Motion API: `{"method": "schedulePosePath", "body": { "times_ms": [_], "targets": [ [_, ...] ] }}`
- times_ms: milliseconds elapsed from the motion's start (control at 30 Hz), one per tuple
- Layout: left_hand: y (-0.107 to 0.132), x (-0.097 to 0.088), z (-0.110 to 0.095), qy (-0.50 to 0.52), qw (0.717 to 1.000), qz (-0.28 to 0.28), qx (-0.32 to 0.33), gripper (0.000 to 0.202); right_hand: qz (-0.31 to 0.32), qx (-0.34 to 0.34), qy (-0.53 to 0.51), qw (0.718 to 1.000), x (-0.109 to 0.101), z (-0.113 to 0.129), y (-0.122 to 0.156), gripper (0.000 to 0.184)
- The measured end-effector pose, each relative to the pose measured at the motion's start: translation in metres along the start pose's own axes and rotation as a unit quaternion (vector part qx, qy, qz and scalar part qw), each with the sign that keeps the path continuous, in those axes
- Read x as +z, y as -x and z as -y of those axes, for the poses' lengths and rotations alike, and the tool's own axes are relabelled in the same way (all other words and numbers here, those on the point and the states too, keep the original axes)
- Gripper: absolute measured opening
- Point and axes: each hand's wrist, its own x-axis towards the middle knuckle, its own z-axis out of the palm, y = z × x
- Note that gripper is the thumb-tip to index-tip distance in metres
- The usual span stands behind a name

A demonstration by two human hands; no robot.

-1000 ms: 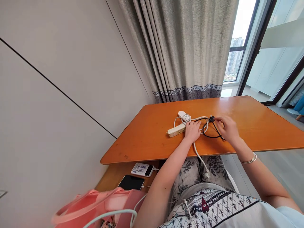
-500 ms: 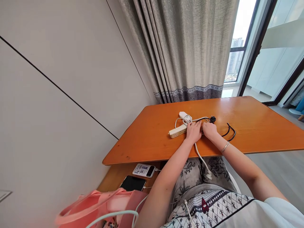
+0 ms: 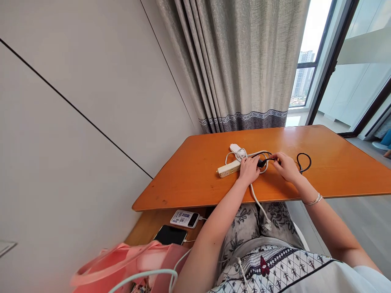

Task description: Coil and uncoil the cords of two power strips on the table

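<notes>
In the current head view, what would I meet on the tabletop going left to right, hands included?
Cream power strip → left hand → black plug → right hand → loop of black cable.

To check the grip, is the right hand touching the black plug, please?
Apart: the head view shows cord spanning a gap between right hand and black plug.

Daylight: you get it through the tall, dark-framed glass window (image 3: 313, 38), far right, its upper pane blown white.
Sheen: pale, on the far right of the orange-brown wooden table (image 3: 195, 175).
Soft edges: pink handled bag (image 3: 122, 264), near left.
</notes>
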Motion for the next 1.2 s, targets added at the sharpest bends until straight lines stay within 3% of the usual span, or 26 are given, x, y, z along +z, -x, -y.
{"method": "schedulePosePath", "body": {
  "times_ms": [133, 233, 400, 533, 633, 700, 800, 933, 1033, 1200],
  "targets": [
    [0.0, -0.001, 0.001, 0.02, 1.0, -0.018, 0.004, 0.055, -0.082, 0.035, -0.014, 0.996, -0.023, -0.02, 0.0, 0.025],
    [0.0, 0.001, 0.003, 0.03, 0.999, -0.03, -0.011, 0.05, -0.103, 0.057, 0.005, 0.993, -0.038, -0.036, 0.002, 0.029],
    [-0.002, 0.006, 0.011, 0.079, 0.995, -0.052, -0.004, 0.025, -0.024, 0.05, 0.115, 0.992, -0.06, -0.065, 0.012, 0.027],
    [-0.005, 0.006, 0.019, 0.144, 0.982, -0.125, -0.011, 0.026, 0.017, 0.088, 0.258, 0.962, -0.065, -0.071, 0.017, 0.024],
    [-0.003, 0.0, 0.023, 0.141, 0.976, -0.161, -0.033, 0.032, -0.007, 0.055, 0.327, 0.943, -0.052, -0.058, 0.012, 0.023],
    [0.002, -0.005, 0.026, 0.122, 0.979, -0.159, -0.031, 0.038, -0.004, 0.006, 0.32, 0.947, -0.035, -0.043, 0.005, 0.025],
    [0.014, -0.011, 0.029, 0.087, 0.991, -0.084, 0.06, 0.041, 0.055, -0.065, 0.261, 0.962, -0.005, -0.018, -0.009, 0.03],
    [0.03, -0.016, 0.034, 0.028, 0.981, 0.02, 0.19, 0.033, 0.134, -0.111, 0.221, 0.96, 0.029, 0.005, -0.029, 0.037],
    [0.033, -0.02, 0.038, -0.006, 0.978, 0.03, 0.204, 0.033, 0.179, -0.12, 0.24, 0.947, 0.046, 0.013, -0.042, 0.036],
    [0.028, -0.028, 0.042, -0.033, 0.979, 0.039, 0.198, 0.032, 0.183, -0.114, 0.313, 0.925, 0.059, 0.02, -0.054, 0.031]
  ]
}}
